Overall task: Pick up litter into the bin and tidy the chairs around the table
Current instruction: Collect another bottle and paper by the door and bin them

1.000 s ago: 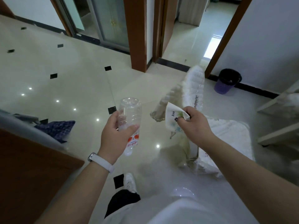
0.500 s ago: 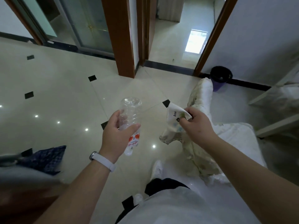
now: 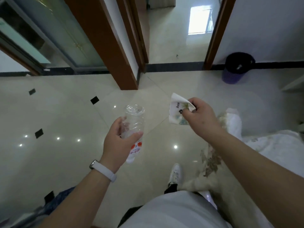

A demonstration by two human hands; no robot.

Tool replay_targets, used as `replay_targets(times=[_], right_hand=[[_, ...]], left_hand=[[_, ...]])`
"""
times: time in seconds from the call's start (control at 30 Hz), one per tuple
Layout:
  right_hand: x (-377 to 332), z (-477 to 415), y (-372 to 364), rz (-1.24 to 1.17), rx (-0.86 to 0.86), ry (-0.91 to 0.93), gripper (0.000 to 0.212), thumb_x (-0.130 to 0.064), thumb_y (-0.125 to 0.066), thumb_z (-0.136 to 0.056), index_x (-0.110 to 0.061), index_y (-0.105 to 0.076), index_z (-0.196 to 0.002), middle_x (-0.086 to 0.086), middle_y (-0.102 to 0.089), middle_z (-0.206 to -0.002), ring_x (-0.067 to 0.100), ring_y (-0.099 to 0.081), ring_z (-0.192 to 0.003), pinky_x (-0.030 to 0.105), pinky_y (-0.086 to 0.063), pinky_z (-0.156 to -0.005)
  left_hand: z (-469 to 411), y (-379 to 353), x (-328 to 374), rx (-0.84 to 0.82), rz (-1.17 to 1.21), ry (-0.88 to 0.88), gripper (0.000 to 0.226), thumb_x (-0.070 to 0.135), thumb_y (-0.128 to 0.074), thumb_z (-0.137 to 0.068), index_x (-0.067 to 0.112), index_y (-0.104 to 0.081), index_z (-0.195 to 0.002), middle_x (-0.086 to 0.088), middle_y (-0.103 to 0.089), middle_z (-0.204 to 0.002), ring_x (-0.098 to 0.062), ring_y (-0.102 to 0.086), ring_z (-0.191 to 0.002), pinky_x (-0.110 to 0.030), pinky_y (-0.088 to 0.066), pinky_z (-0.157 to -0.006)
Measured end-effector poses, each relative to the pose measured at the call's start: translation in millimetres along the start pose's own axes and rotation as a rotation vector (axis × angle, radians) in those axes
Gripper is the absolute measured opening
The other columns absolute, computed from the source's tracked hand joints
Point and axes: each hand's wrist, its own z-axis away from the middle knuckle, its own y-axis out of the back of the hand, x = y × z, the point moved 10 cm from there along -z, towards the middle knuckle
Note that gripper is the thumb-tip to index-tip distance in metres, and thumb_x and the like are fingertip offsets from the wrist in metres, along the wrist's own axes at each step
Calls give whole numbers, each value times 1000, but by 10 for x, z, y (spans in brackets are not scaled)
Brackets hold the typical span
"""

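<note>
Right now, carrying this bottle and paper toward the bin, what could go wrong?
The right hand only pinches the paper by an edge, so it could flutter loose. The draped white cloth trails on the floor beside the shoe, toward the bin: a likely trip. Tossing the bottle from here might miss.

Home interior, hallway: glossy cream floor tiles (image 3: pixel 65 116) (black diamond insets); wooden door frames (image 3: pixel 102 38) at 12 o'clock; glass door (image 3: pixel 57 30) at 10 o'clock; waste bin (image 3: pixel 232 77) at 2 o'clock.
</note>
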Motion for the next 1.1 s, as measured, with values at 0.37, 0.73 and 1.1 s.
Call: replay_targets(times=[0.37,0.73,1.1], right_hand=[[74,-979,843,-12,212,-133,7,-15,-58,-87,-22,-60,-85,7,-64,-83,12,-52,-65,27,-40,-56],[128,-2010,1222,58,470,-319,13,-15,-58,-87,-26,-56,-79,-4,-60,-77,11,-51,-65,13,-35,-46],[-185,-2999,1405,148,594,-413,13,-18,-60,-87,-29,-55,-82,-8,-61,-78,12,-55,-67,25,-38,-52]], left_hand=[[-1363,-1155,1033,-321,-32,-95,64,26,-80,-80,34,-52,-136,13,-66,-121,-7,-66,-105,-30,-59,-83],[-3034,-2075,1496,-585,-38,-178,58,29,-82,-78,37,-56,-130,14,-69,-114,-3,-68,-99,-36,-59,-86],[-4451,-2922,2228,-800,-39,-250,57,26,-80,-81,34,-55,-131,12,-65,-119,-9,-64,-107,-32,-56,-85]])
